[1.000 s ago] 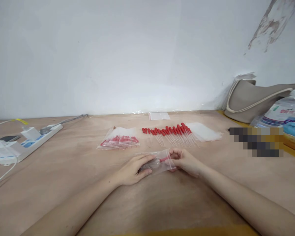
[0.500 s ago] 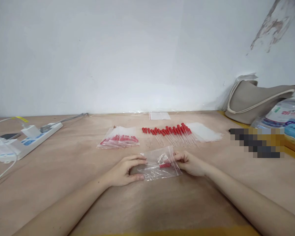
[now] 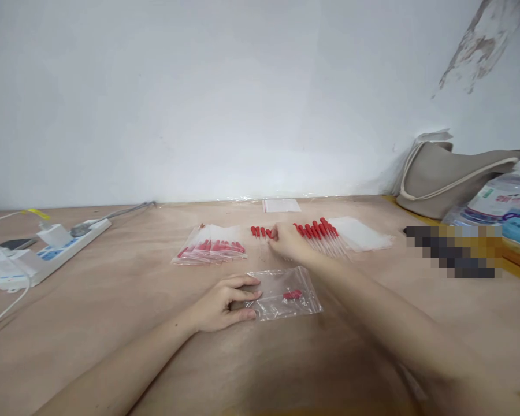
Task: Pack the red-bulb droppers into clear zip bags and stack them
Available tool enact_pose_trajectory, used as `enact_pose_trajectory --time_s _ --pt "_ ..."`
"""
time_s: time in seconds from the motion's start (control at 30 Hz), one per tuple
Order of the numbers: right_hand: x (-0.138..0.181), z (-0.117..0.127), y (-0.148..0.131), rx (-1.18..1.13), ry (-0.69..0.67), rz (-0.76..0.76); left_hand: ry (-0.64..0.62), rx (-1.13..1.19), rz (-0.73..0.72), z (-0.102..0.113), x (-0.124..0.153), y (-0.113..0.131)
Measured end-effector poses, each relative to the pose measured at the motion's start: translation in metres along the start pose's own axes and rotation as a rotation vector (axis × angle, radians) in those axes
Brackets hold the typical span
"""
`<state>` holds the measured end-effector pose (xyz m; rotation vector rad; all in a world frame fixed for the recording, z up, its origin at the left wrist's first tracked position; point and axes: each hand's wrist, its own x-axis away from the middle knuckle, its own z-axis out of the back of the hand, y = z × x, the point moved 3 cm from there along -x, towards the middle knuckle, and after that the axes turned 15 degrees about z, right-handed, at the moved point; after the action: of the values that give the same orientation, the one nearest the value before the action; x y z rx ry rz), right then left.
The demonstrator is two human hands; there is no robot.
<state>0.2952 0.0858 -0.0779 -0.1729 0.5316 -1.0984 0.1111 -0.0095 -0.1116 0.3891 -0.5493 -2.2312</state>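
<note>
Clear plastic slides readily: in the head view, too little pressure from my left grip (image 3: 221,303) could let the bag (image 3: 277,280) shift on the surface (image 3: 147,289); too much could damage the stem of the bagged dropper (image 3: 292,294). Careless lifting by my right grip (image 3: 288,240) could roll neighbouring pieces in the crowded row of droppers (image 3: 316,231). Position: the bagged dropper's red bulb lies right of my left grip, stem toward it. Left grip: fingers spread on the bag's left end, pinching nothing. Right grip: fingers drawn together at the far row's left part; whether they hold anything, I cannot tell.
</note>
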Motion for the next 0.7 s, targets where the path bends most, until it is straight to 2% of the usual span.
enact_pose_trajectory --time_s 0.2,0.37,0.43,0.53,0.7 --pt "-0.036 -0.038 -0.010 0.026 -0.047 -0.129 0.003 0.016 -0.003 0.000 0.000 0.002" --pt "-0.044 -0.047 -0.011 -0.029 -0.084 -0.245 0.007 0.007 0.003 0.000 -0.001 0.001" --pt "-0.044 -0.041 -0.015 -0.065 -0.095 -0.267 0.007 0.004 0.003 0.000 -0.001 0.001" --pt "-0.037 -0.018 -0.016 -0.127 -0.104 -0.269 0.007 0.006 0.000 0.000 -0.001 0.001" --pt "0.014 0.026 0.014 -0.311 -0.101 -0.190 0.010 0.017 -0.005 0.000 -0.001 0.000"
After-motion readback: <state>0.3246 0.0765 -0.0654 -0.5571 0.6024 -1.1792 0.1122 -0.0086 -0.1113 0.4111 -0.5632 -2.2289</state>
